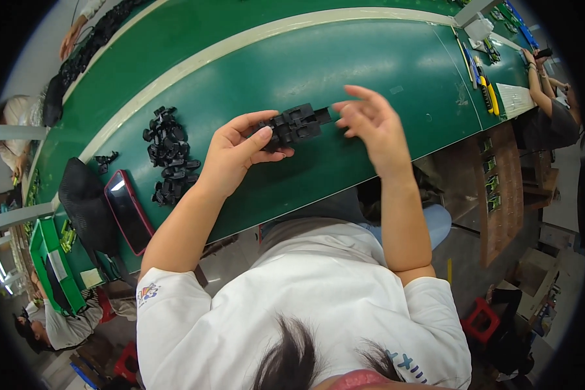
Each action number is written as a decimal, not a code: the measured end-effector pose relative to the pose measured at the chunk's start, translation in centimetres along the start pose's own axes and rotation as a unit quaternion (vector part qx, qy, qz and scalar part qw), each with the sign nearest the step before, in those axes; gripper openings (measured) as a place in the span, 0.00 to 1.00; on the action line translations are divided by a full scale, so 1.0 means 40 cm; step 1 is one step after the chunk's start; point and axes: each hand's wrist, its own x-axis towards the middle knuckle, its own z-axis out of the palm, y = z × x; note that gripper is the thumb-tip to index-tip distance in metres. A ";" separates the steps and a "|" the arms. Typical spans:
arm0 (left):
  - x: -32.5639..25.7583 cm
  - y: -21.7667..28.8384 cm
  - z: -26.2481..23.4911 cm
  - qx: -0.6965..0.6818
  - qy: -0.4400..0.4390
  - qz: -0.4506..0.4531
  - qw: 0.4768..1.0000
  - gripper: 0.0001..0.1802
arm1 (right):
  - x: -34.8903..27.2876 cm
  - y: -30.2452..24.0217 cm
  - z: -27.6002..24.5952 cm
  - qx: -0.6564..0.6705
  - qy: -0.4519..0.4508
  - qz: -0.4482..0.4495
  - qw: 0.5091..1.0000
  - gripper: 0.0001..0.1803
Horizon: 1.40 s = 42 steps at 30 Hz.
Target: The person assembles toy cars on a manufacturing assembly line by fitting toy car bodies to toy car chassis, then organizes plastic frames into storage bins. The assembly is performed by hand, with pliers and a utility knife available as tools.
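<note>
My left hand (244, 146) is closed around a block of black plastic parts (298, 125), held just above the green table. Thumb on top and fingers beneath, it grips the block's left end. A narrow black tab sticks out at the block's right end. Just right of that tab, my right hand (374, 127) is raised with its fingers apart and slightly blurred, and nothing shows in it. Left of my left hand lies a pile of small black plastic parts (169, 153), with a separate small black piece (106, 161) beyond it.
A red-edged phone (129, 211) and a black bag (88, 205) lie at the left, near a green bin (49, 260). Yellow-handled pliers (489, 94) lie at the right. A brown rack (500, 195) stands beside the table. Other people work at both sides.
</note>
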 end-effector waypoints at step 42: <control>0.721 0.465 -1.092 0.764 0.401 -0.002 0.505 0.20 | 0.062 -0.005 -0.122 -0.276 0.222 -0.138 0.925 0.02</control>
